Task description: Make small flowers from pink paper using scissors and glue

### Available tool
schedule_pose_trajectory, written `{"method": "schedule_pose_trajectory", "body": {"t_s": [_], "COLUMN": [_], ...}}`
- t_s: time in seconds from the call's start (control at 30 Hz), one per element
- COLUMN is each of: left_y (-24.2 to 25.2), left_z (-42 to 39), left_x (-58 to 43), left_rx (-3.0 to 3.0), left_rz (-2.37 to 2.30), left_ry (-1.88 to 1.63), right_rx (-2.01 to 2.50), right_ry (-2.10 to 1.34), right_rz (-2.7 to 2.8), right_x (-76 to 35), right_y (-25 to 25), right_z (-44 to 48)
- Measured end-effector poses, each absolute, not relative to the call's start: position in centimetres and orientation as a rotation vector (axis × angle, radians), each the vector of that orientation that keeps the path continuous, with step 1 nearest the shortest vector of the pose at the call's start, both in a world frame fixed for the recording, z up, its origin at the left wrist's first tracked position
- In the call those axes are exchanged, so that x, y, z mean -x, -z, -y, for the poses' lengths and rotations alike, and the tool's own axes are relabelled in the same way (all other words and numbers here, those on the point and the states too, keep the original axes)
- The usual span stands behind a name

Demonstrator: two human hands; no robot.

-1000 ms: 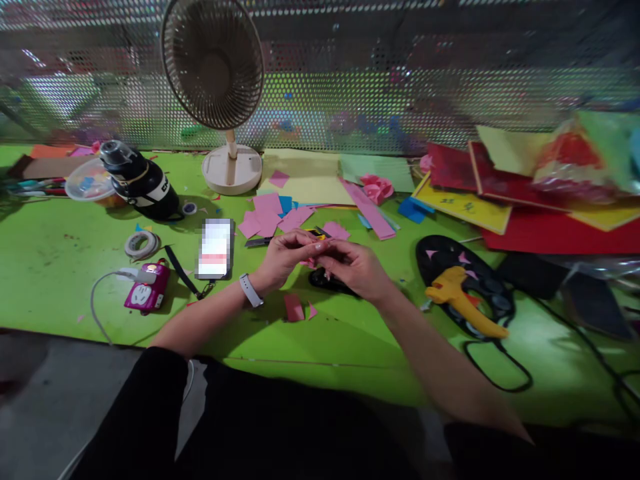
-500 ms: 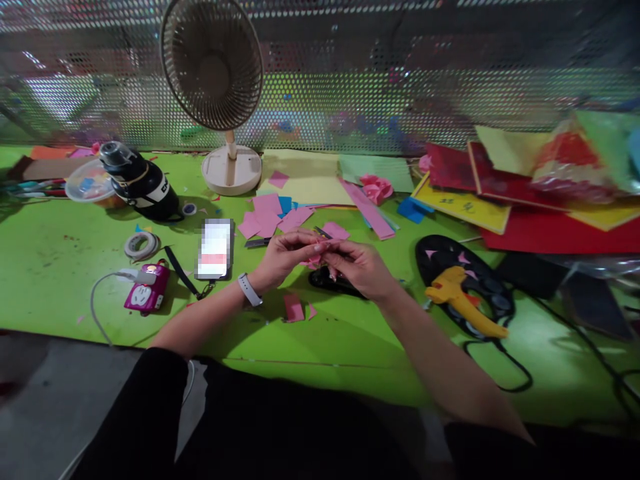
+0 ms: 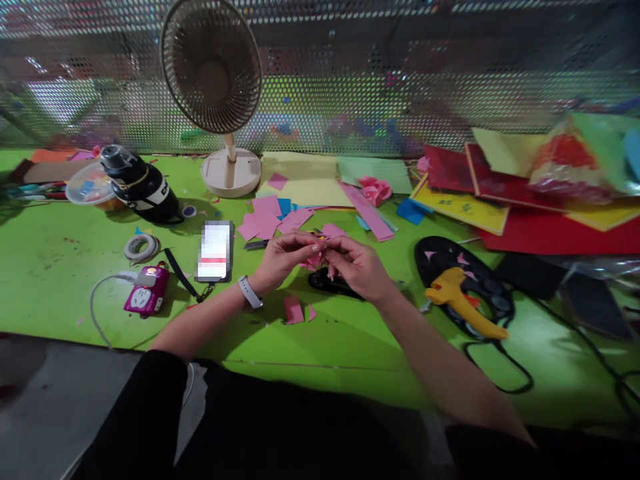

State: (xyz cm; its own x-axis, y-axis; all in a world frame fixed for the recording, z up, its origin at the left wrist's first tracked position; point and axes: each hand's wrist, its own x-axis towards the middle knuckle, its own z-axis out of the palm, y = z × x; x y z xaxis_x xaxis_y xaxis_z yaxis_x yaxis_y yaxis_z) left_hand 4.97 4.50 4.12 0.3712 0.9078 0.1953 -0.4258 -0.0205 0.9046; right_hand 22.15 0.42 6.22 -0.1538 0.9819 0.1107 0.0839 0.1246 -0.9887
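Note:
Both hands meet above the green table (image 3: 60,260) near its middle. My left hand (image 3: 283,257), with a white watch on the wrist, and my right hand (image 3: 353,263) pinch a small pink paper piece (image 3: 315,259) between their fingertips. Below the hands lies a black object (image 3: 330,283), partly hidden. Two small pink scraps (image 3: 295,310) lie on the table just in front of my left wrist. Loose pink paper squares (image 3: 267,217) are spread just behind the hands.
A desk fan (image 3: 215,73) stands at the back, a black bottle (image 3: 140,187) lies at the left. A phone (image 3: 215,250), a tape roll (image 3: 141,247) and a pink charger (image 3: 147,297) lie left of my hands. A yellow glue gun (image 3: 463,303) rests right; coloured paper sheets (image 3: 500,200) are piled far right.
My hands have stayed together in the same spot; the fingers shifted slightly around the pink piece. The view dipped a little.

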Motion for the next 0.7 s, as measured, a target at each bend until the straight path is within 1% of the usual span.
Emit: {"method": "schedule_pose_trajectory", "body": {"t_s": [0.3,0.7], "left_y": [-4.34,-4.65], "left_z": [-4.43,-4.19], "left_x": [-5.0,-5.0], "left_rx": [-1.154,-1.139], "left_rz": [-0.574,-0.614], "left_ry": [-1.185,-1.214], "right_rx": [1.111,1.131], "right_ry": [-1.202,-1.107], "right_rz": [1.457,1.577], "right_x": [-22.08,-21.98], "right_y": [-6.15,-6.18], "right_z": [-0.35,-0.15]}}
